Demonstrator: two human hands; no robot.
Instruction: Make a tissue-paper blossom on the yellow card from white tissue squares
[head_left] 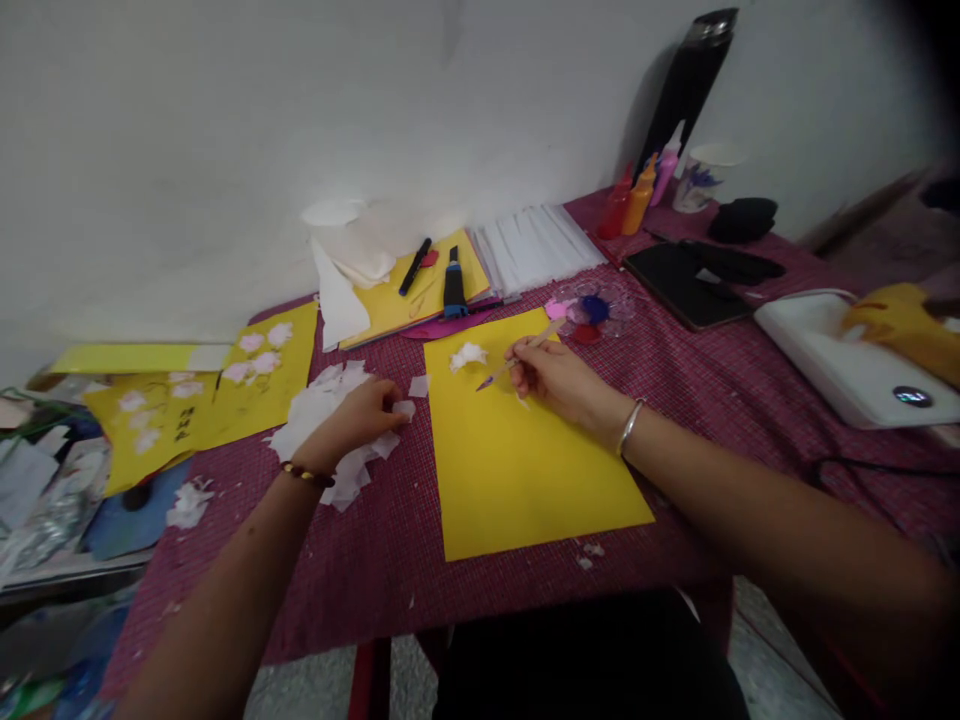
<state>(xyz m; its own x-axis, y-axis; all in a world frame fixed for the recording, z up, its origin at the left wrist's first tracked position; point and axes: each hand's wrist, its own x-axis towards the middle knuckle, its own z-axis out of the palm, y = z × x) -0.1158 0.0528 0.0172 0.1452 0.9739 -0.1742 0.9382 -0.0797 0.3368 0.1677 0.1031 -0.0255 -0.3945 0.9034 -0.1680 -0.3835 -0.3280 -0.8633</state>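
Pinched in the right hand, a slim paintbrush with a purple tip, aslant over twelve o'clock of the yellow sheet — probably light and stiff, best taken by the handle, clear of the soft bristles. At eleven on the sheet, a white paper tuft, likely fragile, best lifted by an edge; out at nine, the left hand, fingers curled at a thin white square (cannot tell if clamped), beside a pile of loose squares; at one, the paint palette
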